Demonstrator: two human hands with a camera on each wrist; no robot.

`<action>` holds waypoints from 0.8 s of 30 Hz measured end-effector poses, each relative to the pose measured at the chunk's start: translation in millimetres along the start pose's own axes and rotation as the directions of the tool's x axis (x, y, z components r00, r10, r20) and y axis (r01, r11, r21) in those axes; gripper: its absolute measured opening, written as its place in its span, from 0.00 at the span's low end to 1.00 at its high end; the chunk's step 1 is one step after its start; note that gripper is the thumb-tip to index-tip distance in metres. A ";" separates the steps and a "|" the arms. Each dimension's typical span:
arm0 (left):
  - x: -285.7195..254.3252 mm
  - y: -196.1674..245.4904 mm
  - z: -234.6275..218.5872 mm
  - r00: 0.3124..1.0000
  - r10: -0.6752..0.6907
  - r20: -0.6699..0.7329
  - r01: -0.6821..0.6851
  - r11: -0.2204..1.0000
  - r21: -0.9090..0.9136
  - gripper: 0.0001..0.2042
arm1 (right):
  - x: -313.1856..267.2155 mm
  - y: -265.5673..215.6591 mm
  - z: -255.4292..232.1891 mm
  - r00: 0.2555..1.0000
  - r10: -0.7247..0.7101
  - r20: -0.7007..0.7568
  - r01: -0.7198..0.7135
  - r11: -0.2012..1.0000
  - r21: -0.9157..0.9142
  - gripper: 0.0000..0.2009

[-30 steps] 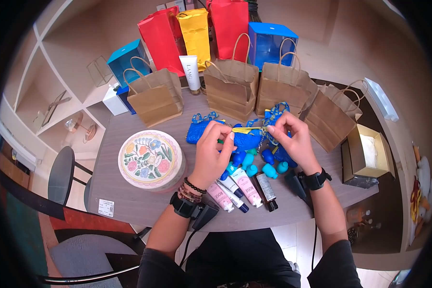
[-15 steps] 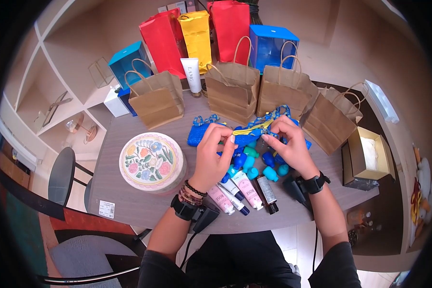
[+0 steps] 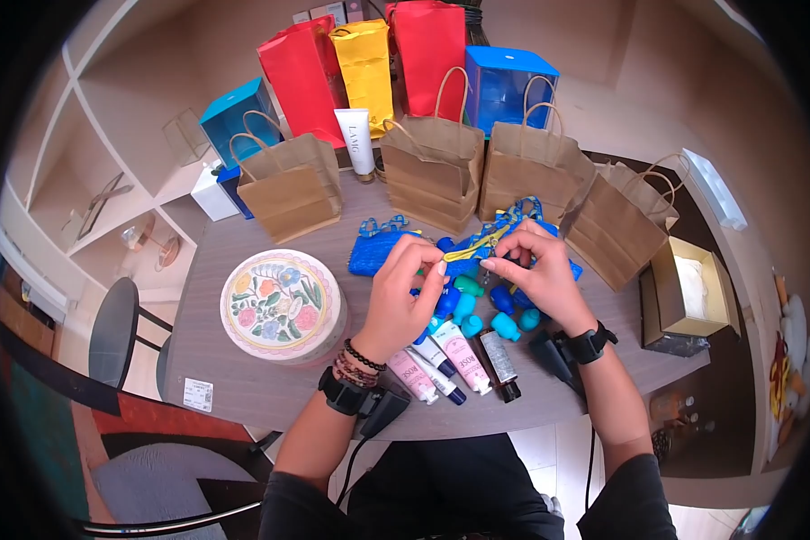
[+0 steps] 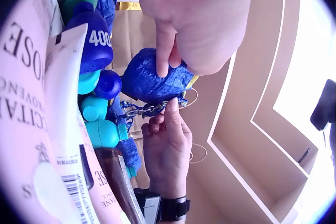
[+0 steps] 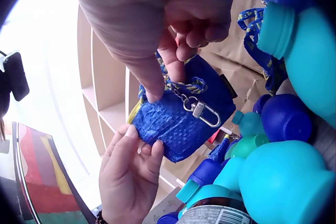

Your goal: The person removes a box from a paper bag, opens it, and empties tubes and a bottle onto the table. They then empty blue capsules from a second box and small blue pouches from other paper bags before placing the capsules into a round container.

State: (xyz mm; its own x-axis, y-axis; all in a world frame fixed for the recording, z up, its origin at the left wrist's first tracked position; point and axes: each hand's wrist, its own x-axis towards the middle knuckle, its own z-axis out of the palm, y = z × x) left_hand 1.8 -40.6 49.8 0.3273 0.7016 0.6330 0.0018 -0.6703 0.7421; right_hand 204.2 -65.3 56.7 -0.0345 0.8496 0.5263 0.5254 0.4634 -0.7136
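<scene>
Between the two hands hangs a small blue woven pouch (image 5: 178, 121) with a yellow zip edge (image 3: 466, 254), a patterned strap and a metal clasp (image 5: 205, 113). My left hand (image 3: 403, 295) pinches one corner of it between thumb and fingers. At the other end, my right hand (image 3: 546, 277) pinches the pouch by its top edge near the strap. Below lie several small turquoise bottles (image 3: 505, 326) and dark blue bottles (image 3: 446, 303). Another blue pouch (image 3: 367, 256) lies beyond the left hand, partly hidden by it.
Nearer the front edge lie pink tubes (image 3: 464, 362), a white tube (image 3: 435, 356) and a brown bottle (image 3: 500, 364). A round floral box (image 3: 283, 304) stands at left. Several brown paper bags (image 3: 290, 200) line the back, with an open gold box (image 3: 691, 292) at right.
My right hand has moved slightly left and down, closer to the left hand. The yellow zip edge, held nearly level before, now slants up to the right. My left hand has barely moved.
</scene>
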 end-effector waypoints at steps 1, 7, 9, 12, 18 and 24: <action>-0.4 -0.7 -0.6 1.000 0.009 0.026 -0.008 1.000 -0.003 0.02 | -0.1 1.2 0.8 1.000 0.010 -0.003 -0.010 1.000 -0.003 0.09; -0.6 0.5 -0.6 0.997 0.011 0.078 -0.009 1.000 -0.019 0.02 | -1.1 4.7 2.4 0.999 0.046 -0.018 -0.045 0.998 0.038 0.04; -0.7 0.3 -0.6 0.997 0.008 0.080 -0.008 1.000 -0.008 0.02 | -1.7 6.7 2.2 0.999 0.032 -0.019 -0.031 0.998 0.045 0.04; -1.1 0.5 -1.2 0.996 0.016 0.083 -0.018 1.000 0.019 0.03 | -0.9 5.6 1.4 0.997 0.038 -0.073 -0.036 0.999 0.027 0.03; -1.1 -0.9 -3.2 0.997 0.012 0.081 -0.015 0.999 0.031 0.03 | 1.8 5.7 -0.9 0.992 -0.041 -0.118 0.036 0.998 -0.043 0.03; -0.2 1.7 -5.3 0.996 0.008 0.091 -0.012 0.999 0.037 0.03 | 3.9 10.7 -15.3 0.969 0.138 -0.206 -0.163 0.981 -0.106 0.06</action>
State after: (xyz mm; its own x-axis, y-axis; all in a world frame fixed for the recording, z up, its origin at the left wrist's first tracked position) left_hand -3.3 -40.6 52.1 0.4123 0.6708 0.6164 0.0332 -0.6872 0.7257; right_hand 222.7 -60.9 58.2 0.2143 0.8353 0.5063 0.6110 0.2898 -0.7367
